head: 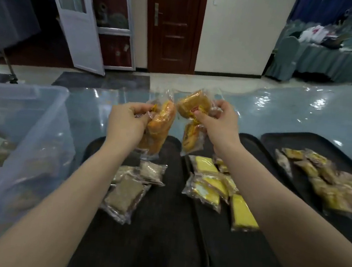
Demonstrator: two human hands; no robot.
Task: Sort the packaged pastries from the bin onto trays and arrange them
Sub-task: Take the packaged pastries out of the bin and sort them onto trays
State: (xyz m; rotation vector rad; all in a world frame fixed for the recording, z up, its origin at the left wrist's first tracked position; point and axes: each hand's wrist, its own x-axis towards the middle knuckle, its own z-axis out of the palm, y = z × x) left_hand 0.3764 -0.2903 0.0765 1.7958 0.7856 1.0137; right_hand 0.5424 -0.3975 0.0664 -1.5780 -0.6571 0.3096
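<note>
My left hand grips orange pastry packets that hang above the left black tray. My right hand holds other orange packets, one dangling below it, over the gap between the left and middle trays. Grey-brown packets lie on the left tray. Yellow packets lie on the middle tray. Mixed yellow and brown packets sit on the right tray. The clear plastic bin at the left holds more packets.
The trays and bin rest on a table with a glossy blue cover. Beyond it are a brown door, an open white door and chairs with grey covers at the back right.
</note>
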